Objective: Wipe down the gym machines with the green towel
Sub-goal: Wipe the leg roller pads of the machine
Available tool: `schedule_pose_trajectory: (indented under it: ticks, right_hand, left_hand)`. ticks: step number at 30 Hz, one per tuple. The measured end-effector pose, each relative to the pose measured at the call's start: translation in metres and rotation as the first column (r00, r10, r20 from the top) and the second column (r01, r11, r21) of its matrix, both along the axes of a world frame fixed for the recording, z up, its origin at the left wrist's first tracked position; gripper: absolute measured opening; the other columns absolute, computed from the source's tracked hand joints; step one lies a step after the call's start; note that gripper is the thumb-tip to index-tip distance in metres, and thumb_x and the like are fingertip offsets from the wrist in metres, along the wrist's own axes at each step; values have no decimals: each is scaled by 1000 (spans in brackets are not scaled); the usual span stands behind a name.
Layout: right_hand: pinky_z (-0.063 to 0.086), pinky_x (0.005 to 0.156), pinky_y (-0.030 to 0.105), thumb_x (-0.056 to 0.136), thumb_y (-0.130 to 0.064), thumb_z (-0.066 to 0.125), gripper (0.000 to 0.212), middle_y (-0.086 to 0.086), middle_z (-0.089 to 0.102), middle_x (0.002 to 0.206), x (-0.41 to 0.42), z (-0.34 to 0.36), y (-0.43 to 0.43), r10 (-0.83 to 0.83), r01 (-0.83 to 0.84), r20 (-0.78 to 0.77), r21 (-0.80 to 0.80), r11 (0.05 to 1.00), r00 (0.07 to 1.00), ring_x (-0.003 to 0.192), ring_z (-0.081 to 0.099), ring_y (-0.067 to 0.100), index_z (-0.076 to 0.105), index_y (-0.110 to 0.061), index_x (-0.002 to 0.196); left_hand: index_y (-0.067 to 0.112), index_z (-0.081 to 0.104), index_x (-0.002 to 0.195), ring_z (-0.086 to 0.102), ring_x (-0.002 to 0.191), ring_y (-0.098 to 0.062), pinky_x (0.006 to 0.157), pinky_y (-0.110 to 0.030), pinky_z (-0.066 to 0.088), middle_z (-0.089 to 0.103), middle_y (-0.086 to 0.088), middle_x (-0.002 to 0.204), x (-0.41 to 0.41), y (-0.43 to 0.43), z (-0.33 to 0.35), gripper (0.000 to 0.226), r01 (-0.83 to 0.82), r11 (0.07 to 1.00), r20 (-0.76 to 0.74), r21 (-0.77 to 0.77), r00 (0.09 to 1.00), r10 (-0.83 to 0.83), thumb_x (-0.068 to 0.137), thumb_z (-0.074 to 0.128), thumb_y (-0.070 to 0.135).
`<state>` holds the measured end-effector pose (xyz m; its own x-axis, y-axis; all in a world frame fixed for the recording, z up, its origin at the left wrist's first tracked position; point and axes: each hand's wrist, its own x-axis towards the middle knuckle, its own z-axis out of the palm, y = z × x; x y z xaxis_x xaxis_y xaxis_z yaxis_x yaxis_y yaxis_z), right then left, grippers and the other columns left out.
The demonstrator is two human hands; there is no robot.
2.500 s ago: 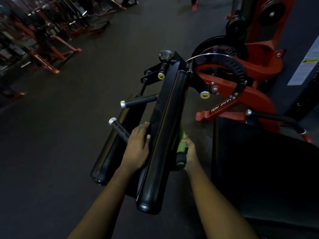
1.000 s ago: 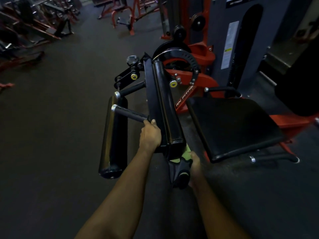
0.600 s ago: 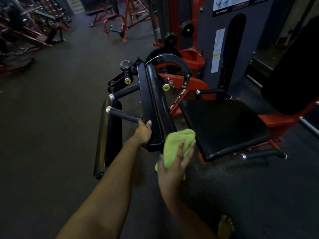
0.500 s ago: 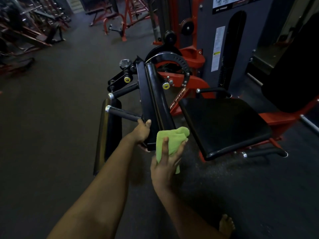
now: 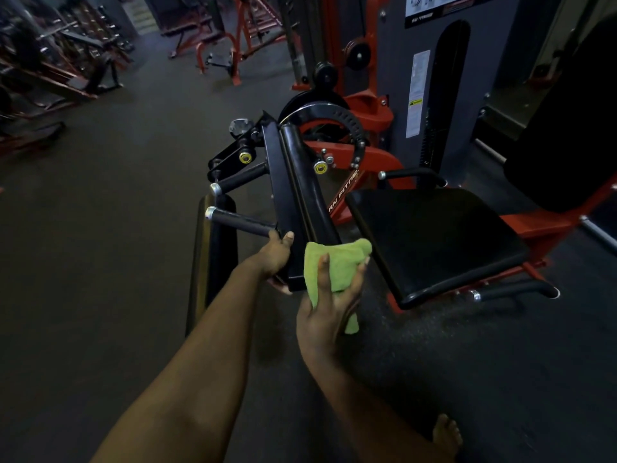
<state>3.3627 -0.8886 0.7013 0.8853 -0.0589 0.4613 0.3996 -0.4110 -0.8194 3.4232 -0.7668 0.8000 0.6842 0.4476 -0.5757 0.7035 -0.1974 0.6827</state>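
At near end of black pad arm (image 5: 300,195): right hand (image 5: 329,315) clamped around bunched green towel (image 5: 334,267), left hand (image 5: 275,253) gripping arm's end alongside. Towel judged soft, light, non-slippery; best held wadded in palm. Long axis roughly vertical, loose tail hanging downward. Black seat (image 5: 434,238) just right of towel.

Both arms reach forward. The left hand (image 5: 275,259) holds the black bar (image 5: 283,195); the right hand (image 5: 325,312) grips the green towel (image 5: 337,267).

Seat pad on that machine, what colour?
Black seat pad, mounted on a red frame. The head view shows it best.
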Motion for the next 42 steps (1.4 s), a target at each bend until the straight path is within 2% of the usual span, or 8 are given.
schedule_pose_trajectory:
  ticks: [6, 16, 22, 27, 31, 36, 39, 42]
  right_hand:
    - [44, 101, 69, 78, -7, 82, 111, 14, -5, 168, -2, -53, -8, 70, -70, -13, -267, 961, 997, 150, 13, 43, 19, -56, 155]
    - [25, 118, 55, 81, -1, 70, 102, 3, -12, 170, 11, -5, -7, 63, -63, 7, 4, 998, 998, 154, 6, 37, 25, -53, 155]
    - [51, 98, 63, 76, 4, 80, 121, 15, 8, 167, -10, -76, -22, 124, -138, -87, -190, 972, 988, 147, 23, 43, 14, -58, 156]
    - [40, 115, 54, 89, 1, 64, 101, -8, 12, 168, -21, -68, -44, 155, -112, -304, 153, 982, 940, 152, 25, 23, 19, -64, 152]
    - [30, 121, 53, 85, -15, 56, 83, -13, 28, 164, 23, -19, -54, 130, 44, -290, 524, 850, 948, 150, 30, 9, 29, -53, 154]
    - [38, 117, 36, 82, -35, 61, 69, -3, 41, 159, 84, 44, -55, 419, -300, -226, 421, 856, 879, 144, 40, 12, 42, -50, 146]
    - [35, 108, 17, 95, -49, 63, 56, -10, 42, 156, 86, 43, -60, 503, -425, -290, 292, 857, 814, 139, 40, 4, 44, -47, 148]
    - [37, 102, 13, 104, -40, 53, 42, -14, 48, 146, 75, 28, -70, 496, -318, -416, 427, 847, 763, 135, 43, 3, 46, -40, 145]
  left_hand:
    - [26, 14, 148, 62, 79, -41, 57, -62, 57, 33, -22, 148, -1, -1, -2, 51, 4, 1000, 34, 9, 999, -5, 107, 30, 51]
    - [32, 17, 144, 56, 100, -52, 53, -58, 58, 23, -21, 156, 1, 4, -10, 47, 4, 1000, 55, -17, 998, -3, 105, 33, 52]
    - [30, 13, 146, 67, 85, -49, 45, -49, 57, 36, -28, 145, -1, 5, -12, 48, 17, 1000, 74, -4, 997, -16, 106, 30, 51]
    - [31, 7, 150, 63, 94, -50, 43, -46, 56, 29, -24, 151, -2, 4, -12, 53, 8, 1000, 90, -18, 996, -7, 107, 30, 50]
    - [23, 10, 150, 62, 97, -48, 40, -43, 54, 37, -22, 141, 2, 4, -16, 54, -5, 999, 68, 34, 998, 3, 107, 28, 49]
    - [26, 15, 148, 50, 127, -49, 104, -62, 43, 41, -27, 148, 8, 17, -34, 54, -2, 994, 44, 105, 999, -3, 104, 28, 55]
    - [31, 16, 145, 53, 121, -53, 97, -64, 47, 42, -27, 145, 10, 15, -33, 52, -3, 994, 43, 108, 999, -2, 102, 28, 58]
    - [37, 17, 144, 60, 106, -55, 68, -66, 56, 43, -22, 138, 6, 4, -19, 47, -34, 997, 43, 76, 999, 31, 103, 29, 57]
